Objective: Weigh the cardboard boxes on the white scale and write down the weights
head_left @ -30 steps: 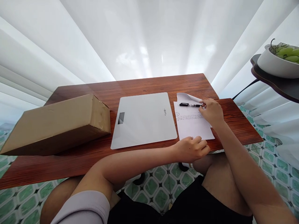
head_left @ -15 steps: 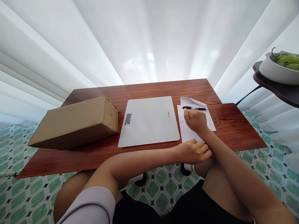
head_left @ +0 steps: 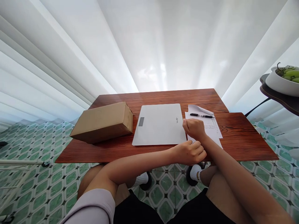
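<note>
My left hand [head_left: 189, 152] rests in a loose fist at the near edge of the wooden table [head_left: 243, 137], touching the lower corner of a sheet of paper [head_left: 212, 127]. Over that sheet my right hand [head_left: 192, 128] is curled shut and holds nothing. A black pen [head_left: 201, 115] lies on the paper's far end, apart from both hands. Left of the paper lies a flat white digital scale [head_left: 161, 123], its display facing left. A brown cardboard box [head_left: 104, 121] sits further left, clear of both hands.
A white bowl of green fruit [head_left: 283, 80] stands on a dark side shelf at the right. White curtains hang behind the table. Green patterned floor tiles surround it, and my knees and feet show under the near edge.
My right hand has let go of the pen and drawn back toward me into a fist. The camera has pulled back and up. My left hand stays on the paper's corner.
</note>
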The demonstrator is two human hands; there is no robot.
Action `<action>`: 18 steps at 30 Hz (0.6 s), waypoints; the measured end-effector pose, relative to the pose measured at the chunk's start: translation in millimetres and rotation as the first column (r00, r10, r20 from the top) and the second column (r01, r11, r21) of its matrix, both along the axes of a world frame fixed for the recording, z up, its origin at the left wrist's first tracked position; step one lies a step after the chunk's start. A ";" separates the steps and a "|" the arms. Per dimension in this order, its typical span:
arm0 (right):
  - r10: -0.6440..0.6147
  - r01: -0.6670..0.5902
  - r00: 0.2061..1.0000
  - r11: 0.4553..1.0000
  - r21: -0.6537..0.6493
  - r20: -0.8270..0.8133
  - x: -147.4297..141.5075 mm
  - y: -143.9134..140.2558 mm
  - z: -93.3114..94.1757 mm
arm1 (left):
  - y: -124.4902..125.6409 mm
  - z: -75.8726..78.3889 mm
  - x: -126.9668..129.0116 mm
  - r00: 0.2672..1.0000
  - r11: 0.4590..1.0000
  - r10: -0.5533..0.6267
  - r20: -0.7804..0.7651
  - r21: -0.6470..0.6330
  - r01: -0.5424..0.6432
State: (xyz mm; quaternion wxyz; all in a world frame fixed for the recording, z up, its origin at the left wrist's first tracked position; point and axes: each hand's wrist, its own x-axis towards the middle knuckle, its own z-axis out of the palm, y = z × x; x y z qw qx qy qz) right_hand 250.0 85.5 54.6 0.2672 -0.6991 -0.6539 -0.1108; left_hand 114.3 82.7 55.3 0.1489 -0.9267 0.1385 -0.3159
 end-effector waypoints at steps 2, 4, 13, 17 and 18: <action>0.005 -0.005 1.000 1.000 0.016 0.004 -1.8 0.7 -1.2 | 6.4 5.5 -11.2 0.996 0.998 0.061 0.064 0.007 -0.061; 0.009 -0.009 1.000 0.999 0.031 0.007 -1.8 1.1 -2.7 | 12.3 12.8 -25.1 0.986 0.990 0.136 0.095 0.011 -0.138; 0.001 -0.002 1.000 0.996 0.089 0.012 5.9 0.8 -6.6 | 40.8 56.1 -100.4 0.857 0.881 0.473 0.205 -0.104 -0.462; 0.049 -0.052 0.998 0.995 0.090 0.034 -1.0 5.2 -8.5 | 62.1 71.8 -132.6 0.712 0.760 0.650 0.266 -0.228 -0.609; 0.061 -0.065 0.997 0.994 0.090 0.040 -2.8 6.6 -9.1 | 66.8 74.5 -141.5 0.668 0.726 0.688 0.285 -0.263 -0.636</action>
